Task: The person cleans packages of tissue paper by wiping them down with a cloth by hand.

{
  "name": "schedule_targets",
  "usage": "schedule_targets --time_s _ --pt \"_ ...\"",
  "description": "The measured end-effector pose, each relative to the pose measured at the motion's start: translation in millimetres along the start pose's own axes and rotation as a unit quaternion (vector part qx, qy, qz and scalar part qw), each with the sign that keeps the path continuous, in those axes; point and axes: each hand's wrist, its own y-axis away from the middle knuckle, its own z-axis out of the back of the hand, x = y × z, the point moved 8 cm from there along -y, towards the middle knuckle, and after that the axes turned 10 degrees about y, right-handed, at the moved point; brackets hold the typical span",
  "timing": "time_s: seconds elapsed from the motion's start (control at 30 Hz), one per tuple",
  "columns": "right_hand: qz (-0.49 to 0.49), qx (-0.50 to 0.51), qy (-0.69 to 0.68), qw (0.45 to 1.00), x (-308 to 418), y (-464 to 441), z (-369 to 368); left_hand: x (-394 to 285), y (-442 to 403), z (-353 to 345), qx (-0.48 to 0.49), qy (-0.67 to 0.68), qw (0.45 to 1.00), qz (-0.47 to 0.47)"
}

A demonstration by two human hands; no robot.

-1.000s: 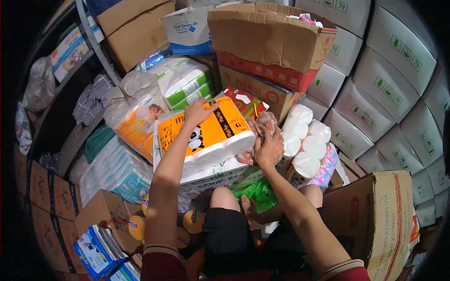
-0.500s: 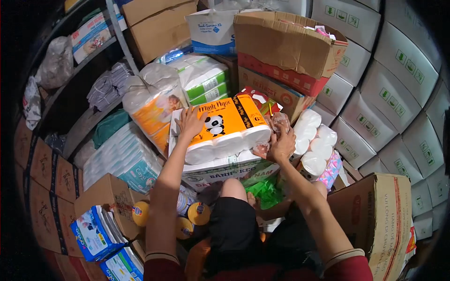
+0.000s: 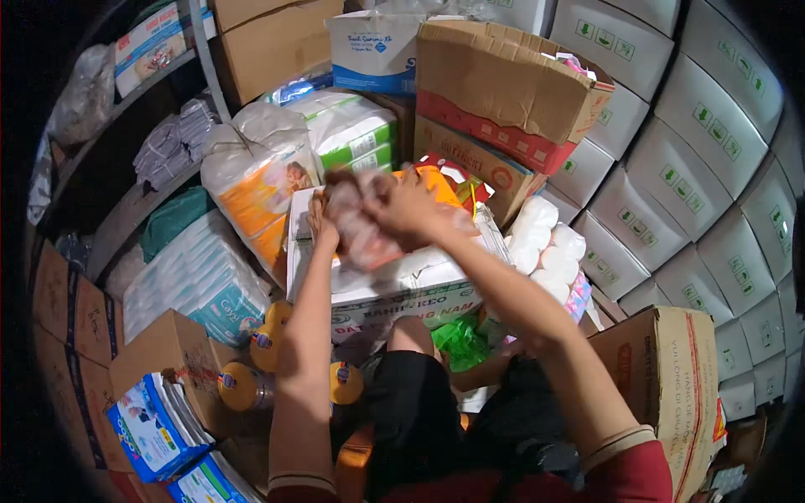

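Note:
My right hand (image 3: 407,208), smeared by motion, is closed on a crumpled, see-through reddish plastic bag (image 3: 362,220) above the carton. My left hand (image 3: 322,220) is upright at the carton's left end, beside the bag, its visible fingers stretched out. Behind my right hand lies the orange toilet paper pack (image 3: 442,188), mostly covered by the hand and bag. Both lie over the white carton (image 3: 419,272) with printed lettering, in front of my knees. A green plastic bag (image 3: 461,344) sits below the carton.
Wrapped toilet rolls (image 3: 533,235) stand right of the carton. To its left are an orange tissue pack (image 3: 256,201) and a teal-and-white pack (image 3: 222,293). Yellow-lidded jars (image 3: 237,381) stand by my left forearm. An open cardboard box (image 3: 503,84) rises behind; white boxes (image 3: 671,180) are stacked at right.
My right hand has swept left across the carton with the plastic bag. My left hand has come off the orange pack to the carton's left end. More of the carton's top shows. The view has shifted slightly.

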Motion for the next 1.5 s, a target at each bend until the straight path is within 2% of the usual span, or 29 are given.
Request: schedule_targets --time_s 0.03,0.23,0.43,0.77,0.87,0.97,1.13,1.17,1.27,1.33,1.37,1.43,1.5 --pt "0.009 -0.037 0.066 0.997 9 3 -30 6 -4 -5 0.012 -0.024 1.0 0.002" --pt "-0.013 -0.043 0.009 0.999 -10 -19 -49 5 -6 -6 0.041 -0.055 0.998 0.018" --pt "-0.126 -0.075 0.046 0.988 -67 -40 -51 -2 -9 -9 0.032 -0.035 0.996 0.072" --pt "-0.245 -0.014 -0.113 0.963 -157 -25 -53 -2 -10 -8 0.025 -0.071 0.994 0.079" --pt "-0.196 -0.092 -0.133 0.967 -173 -5 -49 -2 -11 -7 0.022 -0.072 0.994 0.081" --pt "-0.211 -0.068 -0.118 0.968 -169 28 -28 2 -12 -11 0.02 -0.064 0.995 0.077" --pt "-0.163 -0.18 -0.15 0.959 -184 75 -12 5 -12 -12 0.017 -0.055 0.995 0.078" --pt "-0.187 -0.119 -0.178 0.959 -196 80 -18 5 -12 -11 0.019 -0.05 0.995 0.081" --pt "-0.175 -0.103 -0.167 0.965 -210 84 10 5 -10 -10 0.017 -0.041 0.995 0.09" --pt "-0.163 -0.166 -0.158 0.96 -197 71 44 3 -10 -8 0.008 -0.044 0.994 0.098" --pt "-0.121 -0.188 -0.221 0.949 -167 63 73 -1 -7 -5 0.007 -0.048 0.994 0.101" --pt "-0.057 -0.232 -0.203 0.95 -129 41 95 -8 -3 -1 0.015 -0.047 0.993 0.104" --pt "0.022 -0.185 -0.133 0.973 -79 22 88 -4 -7 -3 0.016 -0.054 0.994 0.099"
